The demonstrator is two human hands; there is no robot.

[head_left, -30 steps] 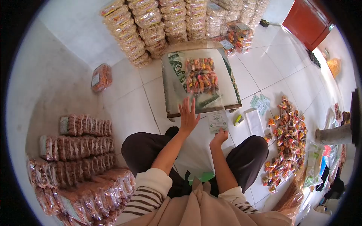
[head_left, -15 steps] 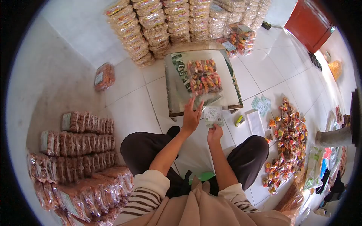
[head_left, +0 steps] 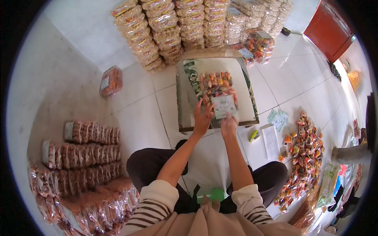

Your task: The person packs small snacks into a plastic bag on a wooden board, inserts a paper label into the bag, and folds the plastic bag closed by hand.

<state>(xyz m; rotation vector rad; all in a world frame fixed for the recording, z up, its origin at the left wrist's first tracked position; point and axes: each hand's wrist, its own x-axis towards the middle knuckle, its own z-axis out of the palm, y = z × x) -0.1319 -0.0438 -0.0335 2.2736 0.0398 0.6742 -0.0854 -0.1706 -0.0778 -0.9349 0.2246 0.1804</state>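
A clear plastic bag of small wrapped candies in red, orange and dark colours (head_left: 216, 81) lies on a low table (head_left: 246, 98) in front of me. In my right hand (head_left: 228, 126) is a pale printed label card (head_left: 223, 107), which lies over the near end of the bag. Whether the card is inside the plastic or on top of it, I cannot tell. My left hand (head_left: 202, 118) rests at the bag's near left edge, fingers spread and touching the plastic.
On the floor to the right are a yellow-green stapler (head_left: 254, 136), a white stack of plastic bags (head_left: 270, 142), more label cards (head_left: 278, 119) and a heap of wrapped candies (head_left: 304, 157). Packed brown snacks (head_left: 90, 151) fill the left side. Tall stacks of bagged snacks (head_left: 165, 27) stand behind the table.
My right hand has moved the label card forward from the table's near edge onto the near end of the candy bag. My left hand stays beside the bag.
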